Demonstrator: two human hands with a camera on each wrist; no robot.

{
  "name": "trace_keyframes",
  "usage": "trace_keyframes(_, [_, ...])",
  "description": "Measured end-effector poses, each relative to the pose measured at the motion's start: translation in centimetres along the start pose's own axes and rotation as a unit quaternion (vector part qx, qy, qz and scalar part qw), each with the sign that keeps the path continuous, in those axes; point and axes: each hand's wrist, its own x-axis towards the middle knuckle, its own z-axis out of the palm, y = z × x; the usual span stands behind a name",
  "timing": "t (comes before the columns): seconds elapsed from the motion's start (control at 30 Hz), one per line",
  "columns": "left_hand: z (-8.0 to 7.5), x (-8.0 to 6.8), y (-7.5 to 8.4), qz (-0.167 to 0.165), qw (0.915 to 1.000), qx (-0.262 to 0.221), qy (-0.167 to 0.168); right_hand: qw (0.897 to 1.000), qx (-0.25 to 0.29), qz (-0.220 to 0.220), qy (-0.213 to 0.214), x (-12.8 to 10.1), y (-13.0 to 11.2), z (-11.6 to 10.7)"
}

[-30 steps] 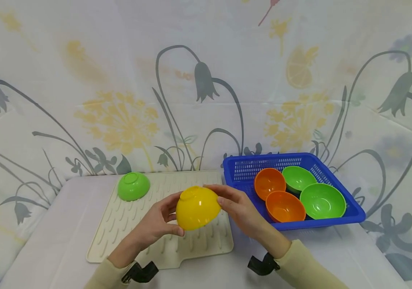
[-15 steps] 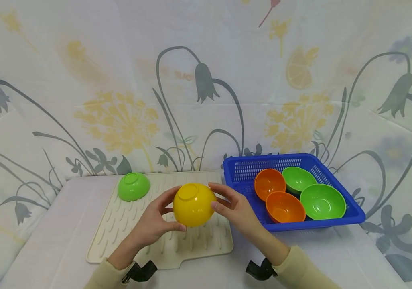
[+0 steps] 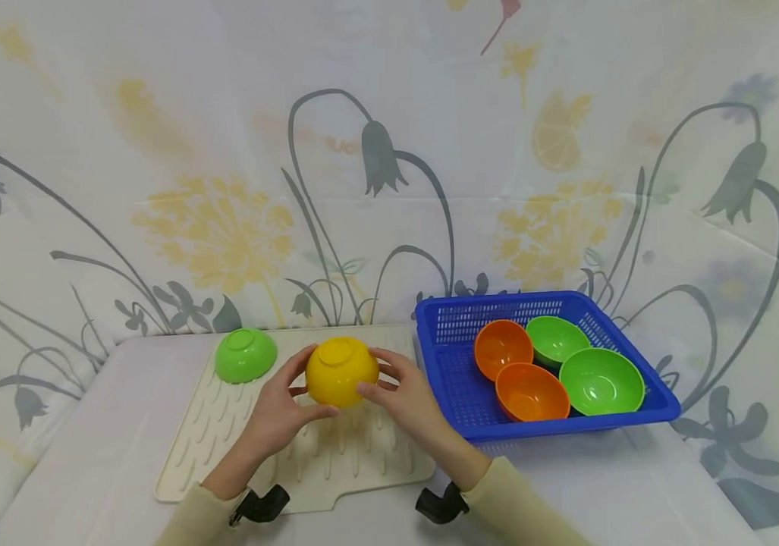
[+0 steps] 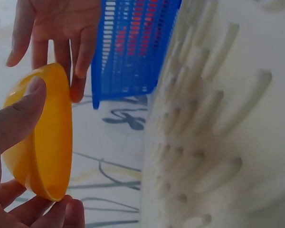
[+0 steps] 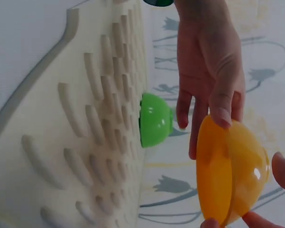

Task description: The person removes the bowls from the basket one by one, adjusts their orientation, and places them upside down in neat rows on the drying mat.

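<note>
A yellow bowl (image 3: 340,379) is upside down in the air above the cream ridged drying mat (image 3: 369,466). My left hand (image 3: 273,415) grips its left side, thumb on the outer wall and fingers at the rim, as the left wrist view shows. On the other side, my right hand (image 3: 411,398) holds the bowl with its fingers at the rim; its thumb (image 5: 284,172) looks slightly apart from the wall in the right wrist view. An upturned green bowl (image 3: 246,356) rests on the mat's far left corner.
To the right of the mat stands a blue perforated basket (image 3: 460,406). Inside it sit two orange bowls (image 3: 532,393) and two green bowls (image 3: 602,383), openings up. A flower-printed cloth (image 3: 375,250) hangs behind the table.
The yellow bowl has turned from tilted to more level, rim downward, and moved left and slightly away with both hands. The head view has shifted a little.
</note>
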Motion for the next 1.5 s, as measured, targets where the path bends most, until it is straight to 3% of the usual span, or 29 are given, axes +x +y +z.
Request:
trace_keyframes(0.27, [-0.9, 1.1, -3.5, -0.076, 0.9928, -0.081, -0.045, 0.998, 0.025, 0.058, 0.026, 3.4, 3.0, 2.7])
trace_keyframes(0.43, [-1.6, 2.2, -4.1, -0.104, 0.9913, -0.077, -0.025, 0.997, 0.017, 0.064, 0.041, 5.2, 3.6, 4.3])
trace_keyframes(0.7, [-1.8, 4.1, -4.9, -0.105, 0.9935, -0.040, 0.017, 0.993, -0.004, 0.072, 0.090, 7.5, 3.9, 6.4])
trace_keyframes(1.1, [-1.7, 5.9, -6.3, -0.111, 0.9928, 0.028, 0.035, 0.987, -0.022, 0.089, 0.132, 9.5, 4.9, 8.0])
trace_keyframes(1.3, [-1.5, 6.2, -6.3, -0.124, 0.9908, 0.031, 0.044, 0.987, -0.046, 0.070, 0.139, 10.2, 5.2, 8.3])
trace_keyframes(1.5, [-1.5, 6.3, -6.6, -0.130, 0.9891, 0.044, 0.054, 0.989, -0.054, 0.065, 0.118, 10.5, 5.3, 8.4])
